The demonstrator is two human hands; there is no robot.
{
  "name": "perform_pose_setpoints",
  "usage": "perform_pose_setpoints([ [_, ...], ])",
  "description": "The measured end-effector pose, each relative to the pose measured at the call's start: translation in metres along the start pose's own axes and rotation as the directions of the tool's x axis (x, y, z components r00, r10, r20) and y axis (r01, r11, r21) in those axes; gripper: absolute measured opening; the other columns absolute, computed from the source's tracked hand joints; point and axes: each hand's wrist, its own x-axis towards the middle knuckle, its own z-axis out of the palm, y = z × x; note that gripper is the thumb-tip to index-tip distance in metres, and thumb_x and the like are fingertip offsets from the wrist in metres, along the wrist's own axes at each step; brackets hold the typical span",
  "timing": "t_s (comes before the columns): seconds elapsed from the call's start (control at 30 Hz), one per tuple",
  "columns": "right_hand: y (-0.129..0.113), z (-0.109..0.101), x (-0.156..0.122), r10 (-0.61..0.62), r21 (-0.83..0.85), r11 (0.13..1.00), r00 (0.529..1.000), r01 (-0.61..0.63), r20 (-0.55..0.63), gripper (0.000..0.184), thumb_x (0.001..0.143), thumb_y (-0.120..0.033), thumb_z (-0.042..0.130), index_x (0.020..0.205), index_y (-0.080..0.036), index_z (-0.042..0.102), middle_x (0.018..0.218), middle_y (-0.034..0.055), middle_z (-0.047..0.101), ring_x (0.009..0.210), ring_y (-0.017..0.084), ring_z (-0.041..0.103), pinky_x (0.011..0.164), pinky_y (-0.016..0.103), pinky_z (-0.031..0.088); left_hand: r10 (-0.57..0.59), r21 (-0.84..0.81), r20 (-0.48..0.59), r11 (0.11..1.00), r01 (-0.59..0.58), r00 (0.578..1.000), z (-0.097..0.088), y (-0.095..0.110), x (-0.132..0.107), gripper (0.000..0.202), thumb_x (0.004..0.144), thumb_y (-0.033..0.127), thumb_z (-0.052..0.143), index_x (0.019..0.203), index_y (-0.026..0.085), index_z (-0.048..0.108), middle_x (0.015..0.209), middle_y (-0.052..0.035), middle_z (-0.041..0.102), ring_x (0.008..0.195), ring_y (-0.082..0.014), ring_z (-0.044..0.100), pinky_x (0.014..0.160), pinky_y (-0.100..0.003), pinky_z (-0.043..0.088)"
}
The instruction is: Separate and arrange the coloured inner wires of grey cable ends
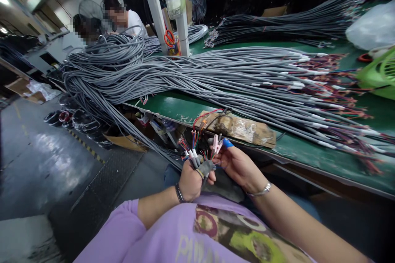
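My left hand (190, 181) is closed around several grey cables (194, 158) in front of my body. Their white-sleeved ends point up, with thin coloured wires (194, 139) fanning out. Grey coverings wrap some of the left fingers. Just to the right, my right hand (236, 164) pinches a pale pink clip (217, 144) at its fingertips; blue tape (227, 143) is wrapped around the thumb. Fine bare coloured wires (209, 154) stand between the two hands. Whether the clip touches them I cannot tell.
A large bundle of grey cables (185, 70) covers the green table (173, 109), its stripped ends at right. A taped wooden block (247, 129) with wires lies at the near edge. Darker cables (277, 24) and a green basket (379, 72) lie beyond. A co-worker (135, 22) sits at far left.
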Motion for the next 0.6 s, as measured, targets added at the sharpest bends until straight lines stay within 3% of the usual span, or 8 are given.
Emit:
perform_pose_setpoints([
  [0.23,0.0056,0.0001,0.0016,-0.174,-0.230,0.960,0.983,0.158,-0.051,0.044,0.079,-0.064,0.059,0.080,-0.021,0.069,0.068,0.0033,0.065,0.059,0.018,0.056,0.060,0.033,0.045,-0.027,0.017,0.004,1.000,0.027,1.000,0.0062,0.0015,0.0035,0.046,0.064,0.056,0.074,0.058,0.014,0.057,0.045,0.0001,0.056,0.037,-0.0074,0.047,0.039,-0.019,0.038],
  [0.4,0.0047,-0.0006,0.0001,-0.404,-0.536,0.793,0.909,0.290,-0.104,0.048,0.079,-0.068,0.056,0.066,-0.022,0.067,0.061,0.0024,0.061,0.058,0.017,0.051,0.059,0.031,0.042,-0.027,0.024,-0.005,0.999,0.027,1.000,0.0078,0.0033,0.0058,0.046,0.064,0.055,0.074,0.058,0.013,0.057,0.044,-0.0002,0.055,0.037,-0.0080,0.047,0.038,-0.020,0.037],
  [0.47,0.0054,-0.0003,0.0021,-0.363,-0.464,0.840,0.927,0.281,-0.097,0.050,0.076,-0.070,0.056,0.069,-0.023,0.068,0.062,0.0027,0.062,0.057,0.017,0.052,0.057,0.031,0.043,-0.026,0.016,-0.002,1.000,0.026,1.000,0.0071,0.0027,0.0064,0.046,0.065,0.055,0.074,0.057,0.013,0.056,0.045,-0.0004,0.055,0.038,-0.0081,0.048,0.039,-0.020,0.038],
  [0.6,0.0059,0.0012,0.0073,-0.100,-0.103,0.990,0.993,0.093,-0.060,0.048,0.072,-0.067,0.065,0.081,-0.021,0.069,0.064,0.0028,0.066,0.056,0.017,0.057,0.053,0.030,0.047,-0.034,0.014,0.006,0.999,0.034,0.999,0.0060,0.0022,0.0064,0.047,0.064,0.056,0.074,0.057,0.013,0.056,0.044,-0.0003,0.055,0.036,-0.0074,0.046,0.038,-0.019,0.035],
])
